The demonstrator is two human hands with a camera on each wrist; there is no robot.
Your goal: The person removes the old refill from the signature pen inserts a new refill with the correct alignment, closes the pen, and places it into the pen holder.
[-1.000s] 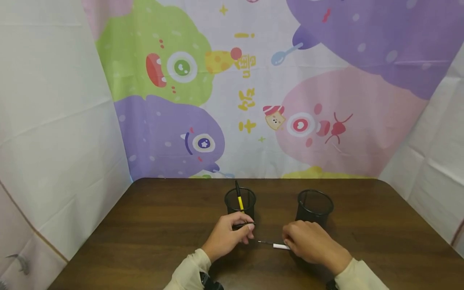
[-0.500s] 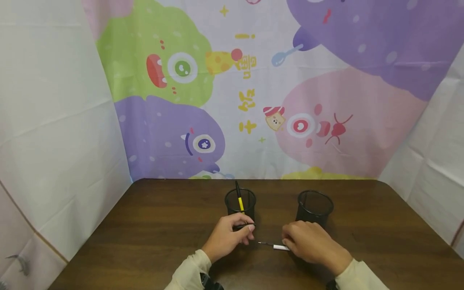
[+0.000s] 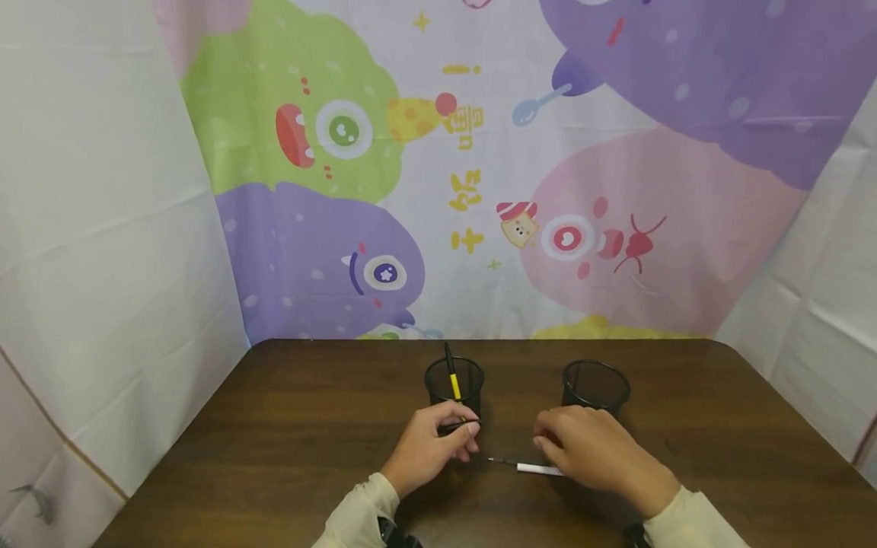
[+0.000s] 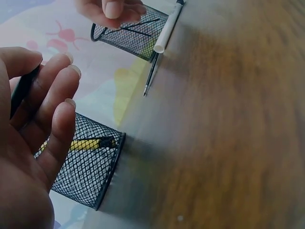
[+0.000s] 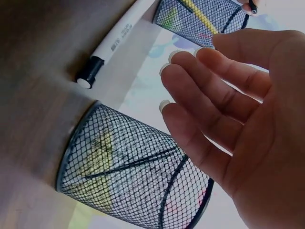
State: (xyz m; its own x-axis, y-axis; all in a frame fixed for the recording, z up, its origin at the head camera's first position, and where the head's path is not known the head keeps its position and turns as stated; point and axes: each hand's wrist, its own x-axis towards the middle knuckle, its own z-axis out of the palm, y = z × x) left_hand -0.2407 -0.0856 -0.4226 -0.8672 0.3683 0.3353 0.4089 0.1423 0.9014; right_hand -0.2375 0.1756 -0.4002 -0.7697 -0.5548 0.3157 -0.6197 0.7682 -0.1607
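My left hand (image 3: 426,447) pinches a slim black piece (image 3: 455,426) between thumb and fingers; its exact kind I cannot tell. On the table to the right lies a white pen barrel (image 3: 539,469), with a thin dark refill (image 3: 503,461) and its metal tip projecting toward the left. The right wrist view shows the barrel's black end (image 5: 89,71). My right hand (image 3: 594,449) hovers beside that end, fingers loosely bent and nothing between them. Behind the left hand stands a black mesh pen cup (image 4: 90,176) holding a black and yellow pen (image 3: 453,379).
Another black mesh pen cup (image 3: 594,384) stands behind my right hand; no pen shows in it. The dark wooden table (image 3: 308,426) ends at a cartoon-print cloth (image 3: 473,289), and white cloth (image 3: 116,190) hangs at the sides.
My right hand has let go of the white pen barrel and moved slightly up and right, so more of the barrel shows. The left hand stays almost still with the black piece.
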